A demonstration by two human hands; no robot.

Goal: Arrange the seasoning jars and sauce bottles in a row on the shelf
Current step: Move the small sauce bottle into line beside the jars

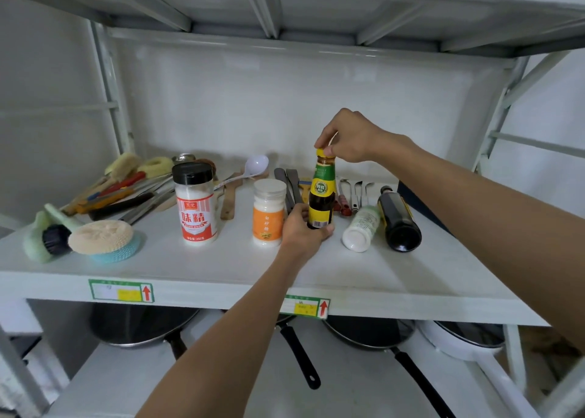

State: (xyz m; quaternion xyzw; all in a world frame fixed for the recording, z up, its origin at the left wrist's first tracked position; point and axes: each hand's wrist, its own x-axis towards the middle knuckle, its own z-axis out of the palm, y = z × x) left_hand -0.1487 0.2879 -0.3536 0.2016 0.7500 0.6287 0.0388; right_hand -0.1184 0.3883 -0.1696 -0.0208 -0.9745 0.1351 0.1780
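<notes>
A dark sauce bottle (pixel 322 192) with a yellow cap and green-yellow label stands upright on the white shelf (pixel 221 268). My left hand (pixel 302 230) grips its base and my right hand (pixel 351 139) pinches its cap from above. To its left stand an orange-labelled jar (pixel 268 212) and a red-labelled, black-lidded jar (pixel 195 203). To its right a white jar (pixel 361 229) and a dark bottle (pixel 399 219) lie on their sides.
Brushes and scrubbers (pixel 101 237) lie at the shelf's left. Spoons, spatulas and other utensils (pixel 253 172) line the back. Frying pans (pixel 297 351) sit on the lower shelf. An upper shelf (pixel 285 9) hangs overhead.
</notes>
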